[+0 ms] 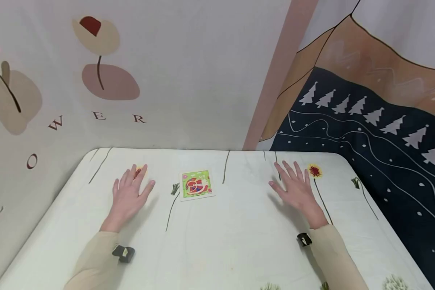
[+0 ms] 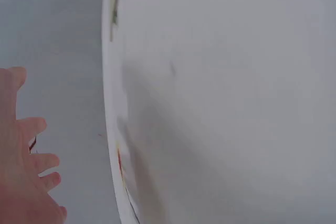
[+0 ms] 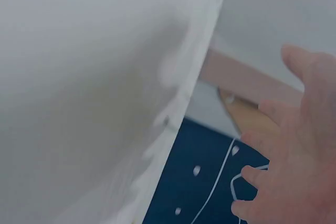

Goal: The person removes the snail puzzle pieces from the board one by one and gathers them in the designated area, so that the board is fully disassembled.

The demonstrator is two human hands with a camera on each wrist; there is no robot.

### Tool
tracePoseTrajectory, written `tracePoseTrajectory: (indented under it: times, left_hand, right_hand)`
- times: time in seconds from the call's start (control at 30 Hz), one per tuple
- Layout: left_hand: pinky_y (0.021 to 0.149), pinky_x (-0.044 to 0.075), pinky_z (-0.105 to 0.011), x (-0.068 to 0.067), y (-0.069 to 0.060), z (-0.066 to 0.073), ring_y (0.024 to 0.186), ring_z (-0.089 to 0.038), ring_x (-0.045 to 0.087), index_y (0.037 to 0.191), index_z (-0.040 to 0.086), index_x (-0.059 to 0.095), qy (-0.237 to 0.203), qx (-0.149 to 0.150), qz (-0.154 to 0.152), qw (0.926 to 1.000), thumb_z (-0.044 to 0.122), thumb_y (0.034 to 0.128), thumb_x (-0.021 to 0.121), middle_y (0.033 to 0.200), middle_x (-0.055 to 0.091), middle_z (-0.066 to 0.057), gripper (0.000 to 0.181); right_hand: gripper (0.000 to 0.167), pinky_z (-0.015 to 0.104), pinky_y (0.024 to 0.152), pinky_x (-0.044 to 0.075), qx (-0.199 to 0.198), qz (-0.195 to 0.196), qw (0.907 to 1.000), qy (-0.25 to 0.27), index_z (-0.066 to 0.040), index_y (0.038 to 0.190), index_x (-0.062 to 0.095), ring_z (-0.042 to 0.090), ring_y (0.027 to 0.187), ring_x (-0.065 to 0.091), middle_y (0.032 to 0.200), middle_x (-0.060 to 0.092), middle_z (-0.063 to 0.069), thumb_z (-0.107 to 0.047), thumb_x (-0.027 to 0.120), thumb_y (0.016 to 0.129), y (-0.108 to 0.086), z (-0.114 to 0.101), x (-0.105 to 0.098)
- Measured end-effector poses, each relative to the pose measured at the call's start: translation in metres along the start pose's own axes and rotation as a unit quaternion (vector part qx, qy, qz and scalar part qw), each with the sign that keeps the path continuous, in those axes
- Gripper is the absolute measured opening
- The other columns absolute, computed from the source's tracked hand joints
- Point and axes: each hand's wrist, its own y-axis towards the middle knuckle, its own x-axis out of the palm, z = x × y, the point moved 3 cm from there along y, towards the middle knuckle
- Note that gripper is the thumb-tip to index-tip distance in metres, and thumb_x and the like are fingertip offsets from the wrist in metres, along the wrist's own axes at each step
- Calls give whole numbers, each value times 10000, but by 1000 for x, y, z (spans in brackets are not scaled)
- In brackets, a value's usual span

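Observation:
A small square puzzle board (image 1: 197, 185) with a green picture and a red-and-blue snail-like figure lies on the white tablecloth, left of the middle. My left hand (image 1: 128, 197) is to its left, fingers spread and holding nothing. Over to the right, my right hand (image 1: 296, 188) has its fingers spread as well, apart from the board and holding nothing. Shadows below both hands suggest they are above the cloth. In the left wrist view the left hand (image 2: 26, 166) shows at the left edge; the right wrist view has the right hand (image 3: 294, 145) at its right side.
The table (image 1: 217, 249) is covered by a white cloth printed with flowers and stems. Behind it hangs a pale curtain (image 1: 188, 80) with letters and flower shapes. A dark printed cloth (image 1: 348, 129) with white trees hangs to the right. Each wrist wears a small black device (image 1: 124, 253).

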Motion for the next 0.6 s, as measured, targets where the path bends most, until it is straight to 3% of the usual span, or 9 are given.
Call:
tracePoseTrajectory:
  times: [0.27,0.4,0.6]
  left_hand:
    - [1064,54,-633,23,4,24,1374,-501,133,1513,15,243,-864,-246,-131,9959,362,1030,407,1515,187,-309,617]
    - [1090,74,-586,32,6,34,1396,-459,128,1522,28,231,-1622,-473,-293,9852,355,1040,392,1528,197,-281,604]
    - [1094,182,-536,43,8,43,1386,-404,223,1522,63,262,-2313,-954,-410,9673,400,1038,386,1513,277,-233,603]
  right_hand:
    - [584,625,1075,86,-487,225,9940,958,-78,1497,339,460,1400,123,1505,308,223,-358,482,1004,14,-37,8]
    - [556,580,1086,147,-692,224,9839,1630,-73,1484,365,438,1394,168,1487,352,198,-305,510,999,20,-56,14]
    - [530,561,1064,224,-714,-13,9686,2382,-89,1476,385,386,1372,235,1466,373,181,-297,508,1005,31,-84,24]
